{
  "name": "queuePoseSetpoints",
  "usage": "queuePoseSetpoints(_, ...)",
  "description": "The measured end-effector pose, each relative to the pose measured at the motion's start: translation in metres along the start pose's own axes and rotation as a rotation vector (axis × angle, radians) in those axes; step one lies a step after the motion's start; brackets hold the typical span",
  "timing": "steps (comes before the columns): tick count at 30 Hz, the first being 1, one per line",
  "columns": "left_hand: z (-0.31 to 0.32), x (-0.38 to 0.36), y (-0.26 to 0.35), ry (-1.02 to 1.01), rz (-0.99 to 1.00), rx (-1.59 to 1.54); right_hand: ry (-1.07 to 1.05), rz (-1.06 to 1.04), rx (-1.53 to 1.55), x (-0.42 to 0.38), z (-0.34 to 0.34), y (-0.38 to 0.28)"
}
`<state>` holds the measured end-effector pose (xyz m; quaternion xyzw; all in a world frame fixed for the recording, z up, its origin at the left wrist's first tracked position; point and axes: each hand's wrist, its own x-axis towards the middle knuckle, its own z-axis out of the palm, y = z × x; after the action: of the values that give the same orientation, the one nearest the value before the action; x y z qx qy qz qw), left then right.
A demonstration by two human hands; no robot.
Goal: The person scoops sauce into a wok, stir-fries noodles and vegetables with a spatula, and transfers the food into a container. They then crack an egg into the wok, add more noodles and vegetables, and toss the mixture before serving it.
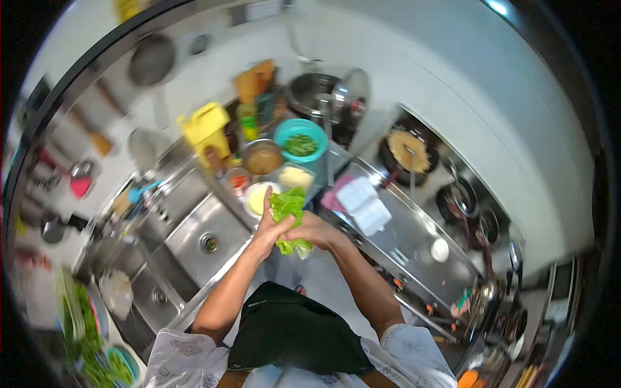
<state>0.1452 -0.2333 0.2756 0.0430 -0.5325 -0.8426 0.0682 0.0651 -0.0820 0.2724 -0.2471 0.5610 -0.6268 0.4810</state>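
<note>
Steel counter point(417, 226) is holding an open white box point(369, 210) overlapping something pink point(334, 196), plus this little round white thing point(440, 250).

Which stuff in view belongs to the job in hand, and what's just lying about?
In the job:
leafy greens
left hand, gripping them
right hand, against them

Apparently just lying about, untouched:
yellow container
turquoise bowl
white foam box
pan with food

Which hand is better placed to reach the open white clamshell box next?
Probably the right hand: it is on the side nearer the white clamshell box, while the left hand is farther over, toward the sink. Both hands are at the lettuce.
</note>
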Motion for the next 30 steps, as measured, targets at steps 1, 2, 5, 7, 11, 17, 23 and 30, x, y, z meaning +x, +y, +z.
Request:
queuePoseSetpoints(1, 0.017, 0.014, -0.011, -0.15, -0.098, 0.128, 0.072, -0.024, 0.016, -0.02, -0.015, -0.002)
queuePoseSetpoints(2, 0.049, 0.025, 0.0, -0.245, -0.17, 0.05, 0.147, -0.054, 0.028, -0.039, -0.025, -0.009)
queuePoseSetpoints(5, 0.105, 0.062, -0.034, -0.386, -0.263, 0.177, 0.386, 0.013, 0.183, -0.078, -0.06, 0.005)
queuePoseSetpoints(7, 0.135, 0.085, -0.068, -0.407, -0.109, 0.245, 0.463, 0.071, 0.329, -0.099, -0.085, 0.004)
queuePoseSetpoints(11, 0.181, 0.13, -0.119, -0.458, -0.086, 0.213, 0.764, 0.06, 0.17, -0.127, -0.129, -0.009)
queuePoseSetpoints(17, 0.253, 0.249, -0.165, -0.126, -0.447, -0.311, 1.271, 0.049, -0.788, -0.115, -0.226, -0.002)
queuePoseSetpoints(23, 0.324, 0.398, -0.143, -0.352, -0.539, 0.23, 1.566, -0.162, -0.276, -0.167, -0.358, -0.096)
queuePoseSetpoints(30, 0.365, 0.422, -0.135, -0.398, -0.445, 0.232, 1.432, -0.316, -0.2, -0.206, -0.503, -0.135)
